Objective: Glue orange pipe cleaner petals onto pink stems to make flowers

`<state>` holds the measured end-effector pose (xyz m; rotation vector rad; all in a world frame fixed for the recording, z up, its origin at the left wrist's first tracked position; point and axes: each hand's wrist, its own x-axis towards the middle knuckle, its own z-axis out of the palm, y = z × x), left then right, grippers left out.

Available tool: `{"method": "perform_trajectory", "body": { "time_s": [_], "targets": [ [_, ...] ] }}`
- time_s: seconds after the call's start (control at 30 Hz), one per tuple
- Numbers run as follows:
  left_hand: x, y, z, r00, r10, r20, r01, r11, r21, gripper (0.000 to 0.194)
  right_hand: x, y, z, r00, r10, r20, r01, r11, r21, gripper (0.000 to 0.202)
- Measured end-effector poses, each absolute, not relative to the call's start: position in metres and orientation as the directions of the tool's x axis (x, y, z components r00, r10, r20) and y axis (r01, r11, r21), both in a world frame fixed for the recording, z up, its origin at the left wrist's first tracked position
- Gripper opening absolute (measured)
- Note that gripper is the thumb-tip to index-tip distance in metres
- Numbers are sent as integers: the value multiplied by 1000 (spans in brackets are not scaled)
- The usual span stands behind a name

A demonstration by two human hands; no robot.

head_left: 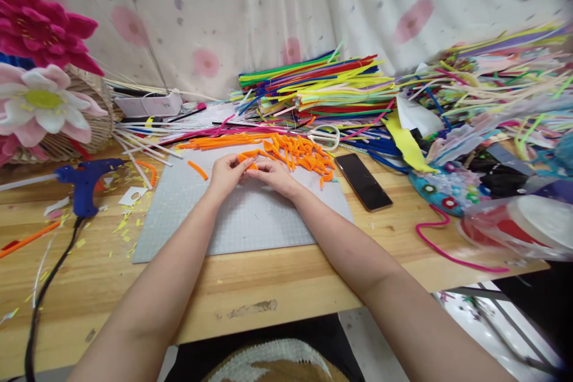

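Note:
Both hands meet over the grey cutting mat (250,227), fingertips close together. My left hand (226,176) pinches an orange pipe cleaner (247,157), and my right hand (273,176) grips the same piece from the other side. Part of that piece is hidden by the fingers. Just behind the right hand lies a heap of bent orange pipe cleaner pieces (307,155). Straight orange pipe cleaners (219,142) are bunched along the mat's far edge. One short orange piece (197,170) rests left of my left hand.
White-handled scissors (326,136) and a black phone (363,181) lie right of the heap. At left are a blue glue gun (87,185) with its cord and fabric-like flowers (47,98). Colourful pipe cleaner bundles (322,86) line the back. A plastic-wrapped tub (523,227) stands at right.

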<state>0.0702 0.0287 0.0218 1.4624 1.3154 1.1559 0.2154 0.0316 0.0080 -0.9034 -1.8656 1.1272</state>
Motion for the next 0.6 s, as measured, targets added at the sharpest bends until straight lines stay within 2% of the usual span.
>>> {"method": "perform_trajectory", "body": {
  "time_s": [0.1, 0.17, 0.23, 0.33, 0.43, 0.53, 0.6],
  "targets": [
    [71, 29, 20, 52, 999, 3, 106, -8, 994, 30, 214, 31, 9, -476, 849, 231, 148, 335, -930, 33],
    [70, 30, 19, 58, 998, 36, 178, -46, 983, 27, 213, 32, 8, -479, 852, 211, 147, 315, -938, 31],
    [69, 30, 21, 55, 988, 141, 326, -152, 933, 23, 213, 33, 6, -459, 868, 187, 177, 296, -939, 28],
    [70, 27, 27, 106, 936, 336, 533, -338, 776, 18, 211, 35, 2, -407, 894, 184, 241, 300, -923, 24],
    [73, 23, 30, 130, 891, 436, 594, -422, 685, 16, 211, 35, 2, -351, 914, 202, 265, 304, -915, 22],
    [76, 22, 28, -17, 909, 416, 525, -346, 778, 21, 214, 34, 5, -388, 889, 243, 220, 346, -912, 18],
    [75, 24, 25, -73, 962, 261, 346, -221, 912, 23, 217, 34, 8, -435, 862, 259, 199, 373, -906, 18]
  ]
}}
